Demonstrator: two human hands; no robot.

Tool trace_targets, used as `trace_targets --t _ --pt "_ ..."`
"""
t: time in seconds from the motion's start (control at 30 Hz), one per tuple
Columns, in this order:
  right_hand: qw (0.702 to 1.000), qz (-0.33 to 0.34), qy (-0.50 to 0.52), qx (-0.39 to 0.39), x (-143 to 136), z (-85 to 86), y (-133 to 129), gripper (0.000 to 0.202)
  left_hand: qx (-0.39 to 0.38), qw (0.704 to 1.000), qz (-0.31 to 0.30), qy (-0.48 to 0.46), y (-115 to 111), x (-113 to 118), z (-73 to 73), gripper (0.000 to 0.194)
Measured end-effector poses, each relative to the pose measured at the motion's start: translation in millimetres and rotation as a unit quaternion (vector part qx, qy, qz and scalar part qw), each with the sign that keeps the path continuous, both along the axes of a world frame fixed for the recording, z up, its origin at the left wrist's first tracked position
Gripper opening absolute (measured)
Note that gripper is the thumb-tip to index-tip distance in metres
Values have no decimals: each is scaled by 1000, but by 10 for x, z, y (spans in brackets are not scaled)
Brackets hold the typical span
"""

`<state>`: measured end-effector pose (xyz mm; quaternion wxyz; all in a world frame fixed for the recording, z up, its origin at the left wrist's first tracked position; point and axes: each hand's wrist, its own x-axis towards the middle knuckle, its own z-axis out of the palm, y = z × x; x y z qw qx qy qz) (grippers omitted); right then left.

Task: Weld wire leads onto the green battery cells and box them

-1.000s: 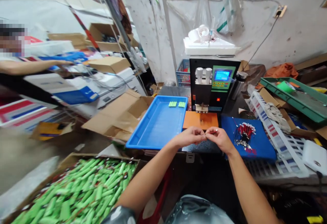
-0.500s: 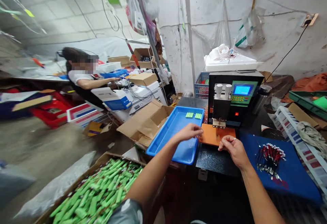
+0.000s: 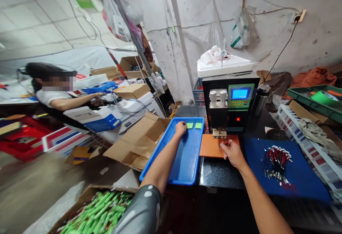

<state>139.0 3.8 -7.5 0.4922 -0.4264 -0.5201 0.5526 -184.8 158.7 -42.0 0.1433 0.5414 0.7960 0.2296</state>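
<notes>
My left hand (image 3: 181, 129) is over the far left part of the blue tray (image 3: 173, 181), its fingers closed beside two small groups of green cells (image 3: 198, 125); what it grips is hidden. At the front right of the orange plate (image 3: 210, 147), my right hand (image 3: 230, 151) has its fingers pinched on something too small to make out. Just above that plate is the head of a black machine (image 3: 218, 114) with a lit blue screen. On a blue mat (image 3: 253, 177) to the right lies a bundle of red and black wires (image 3: 278, 159).
A box of green packs (image 3: 98, 212) stands at the lower left, and an open cardboard box (image 3: 133, 138) is left of the tray. Further left, a person (image 3: 58, 97) works at another table. A white rack (image 3: 307, 145) edges the right side.
My left hand has moved away from the orange plate to the far end of the tray. My right hand has come nearer the machine head. The view has shifted.
</notes>
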Motion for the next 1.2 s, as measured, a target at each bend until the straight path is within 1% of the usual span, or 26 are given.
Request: trace_targets --t 0.07,0.2,0.27,0.37,0.4,0.43,0.47,0.5,0.53,0.6,0.63,0.67,0.7,0.77,0.8,0.87,0.97,1.03,1.1,1.2 --pt "1000 6 -1 -9 6 20 8 47 -16 1000 -2 12 9 -17 17 23" --pt "1000 15 4 -10 15 52 8 41 -53 998 -6 34 -78 26 132 16" --pt "1000 16 13 -10 23 53 8 39 -64 997 -9 39 -176 59 199 11" --pt "999 15 32 -17 43 49 9 38 -51 998 -25 29 -385 80 308 7" --pt "999 16 36 -17 50 50 8 37 -44 998 -33 24 -473 89 349 6" --pt "999 18 37 -15 57 52 6 35 -31 999 -42 9 -573 110 394 11" --pt "999 17 38 -12 63 56 4 34 -9 998 -57 -25 -683 150 441 17" --pt "999 11 40 -6 68 60 3 32 23 994 -77 -77 -803 217 488 23" --pt "999 -1 46 3 71 63 3 32 62 982 -102 -145 -928 313 534 27" --pt "996 -44 69 25 73 64 7 32 133 934 -161 -290 -1174 591 609 31" --pt "994 -68 84 35 72 60 11 32 145 912 -186 -336 -1285 761 635 33" --pt "990 -91 98 43 72 53 14 32 141 896 -210 -364 -1381 939 649 35" --pt "987 -108 112 46 72 44 17 32 129 884 -234 -385 -1460 1114 652 36" --pt "982 -121 136 44 79 19 21 32 107 866 -273 -405 -1557 1415 625 35" --pt "981 -119 147 40 85 7 22 32 99 861 -287 -409 -1575 1529 599 33" --pt "980 -110 164 30 98 -10 23 33 91 861 -302 -400 -1566 1676 536 30" --pt "981 -115 154 8 112 6 24 34 92 869 -297 -386 -1504 1754 447 29" --pt "984 -131 118 -1 119 41 25 35 102 864 -296 -395 -1480 1767 399 33" --pt "987 -141 78 9 123 78 30 34 114 857 -296 -406 -1479 1780 359 38" --pt "990 -131 45 32 117 102 44 33 126 856 -292 -408 -1493 1807 321 41"
